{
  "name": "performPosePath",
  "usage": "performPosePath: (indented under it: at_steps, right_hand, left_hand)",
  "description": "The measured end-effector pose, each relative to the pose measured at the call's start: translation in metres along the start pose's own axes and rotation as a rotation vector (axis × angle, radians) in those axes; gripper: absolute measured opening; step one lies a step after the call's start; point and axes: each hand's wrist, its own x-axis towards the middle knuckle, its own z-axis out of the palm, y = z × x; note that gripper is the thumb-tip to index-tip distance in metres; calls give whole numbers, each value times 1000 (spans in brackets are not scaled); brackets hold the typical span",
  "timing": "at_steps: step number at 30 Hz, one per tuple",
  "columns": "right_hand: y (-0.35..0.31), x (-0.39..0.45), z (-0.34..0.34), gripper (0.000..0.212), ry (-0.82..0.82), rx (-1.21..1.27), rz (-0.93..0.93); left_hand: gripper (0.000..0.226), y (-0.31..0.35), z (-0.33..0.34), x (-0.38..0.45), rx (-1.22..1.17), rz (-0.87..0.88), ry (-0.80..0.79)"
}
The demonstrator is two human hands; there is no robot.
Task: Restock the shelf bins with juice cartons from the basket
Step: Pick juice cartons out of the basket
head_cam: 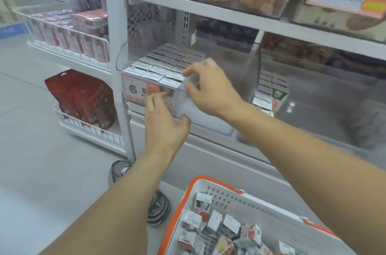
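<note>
Both hands reach into the front of a clear shelf bin [248, 79]. The right hand [211, 90] is at the bin's front edge with fingers curled around a blurred, pale carton [187, 85], its thumb and forefinger pinching near the top. The left hand [165, 117] sits lower, fingers spread and relaxed against the bin's transparent front, thumb pointing right; it holds nothing that I can make out. Inside the bin, rows of juice cartons [165, 62] stand packed with their tops showing, filling the left part. A price tag [135, 90] reading 6 hangs on the bin front, just left of the left hand. A neighbouring bin to the right holds more stacked cartons [269, 90]. Down at the lower right, a white basket [250, 198] with orange rim holds a loose jumble of small cartons [217, 225]. Red packages [81, 98] sit in a wire shelf tray at left.
</note>
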Motion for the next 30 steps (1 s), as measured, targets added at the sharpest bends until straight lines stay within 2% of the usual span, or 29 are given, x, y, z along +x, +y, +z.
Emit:
performPosePath:
  at_steps: [2,4,6,8,10,12,15,17,19,21,23,25,28,30]
  right_hand:
    - [5,-47,-20,16,189,109,-120]
    - [21,-104,-32,13,248,135,-177]
    - [47,-162,-31,13,173,146,-71]
    - [78,-217,-18,15,26,179,126]
    - [108,-266,2,17,-106,247,322]
    - [133,-305,25,19,-214,259,445]
    - [157,-353,58,16,-401,211,538]
    - [165,-377,74,19,-573,181,592]
    - [169,-390,86,28,-663,160,618]
    - [169,-395,96,34,-668,158,653]
    - [171,-399,111,44,-698,142,699]
    - [174,-404,133,58,-733,141,767]
    - [171,-409,162,81,-741,107,889]
    - [167,-410,177,84,-702,29,973]
  left_hand:
    - [44,8,3,-13,57,66,-70]
    - [27,17,10,-39,83,173,-285]
    - [21,20,20,-76,113,240,-637]
    - [25,8,31,-116,202,229,-988]
    - [29,-12,40,-153,330,188,-1177]
    - [35,-36,46,-186,460,118,-1252]
    - [53,-67,52,-228,605,30,-1269]
    - [56,-84,54,-245,624,17,-1212]
    - [58,-95,55,-255,618,53,-1109]
    - [64,-102,55,-255,699,214,-958]
    - [76,-104,57,-248,864,354,-905]
    - [79,-106,59,-240,940,405,-912]
    - [76,-111,63,-230,908,435,-887]
    - [77,-114,66,-227,913,466,-886]
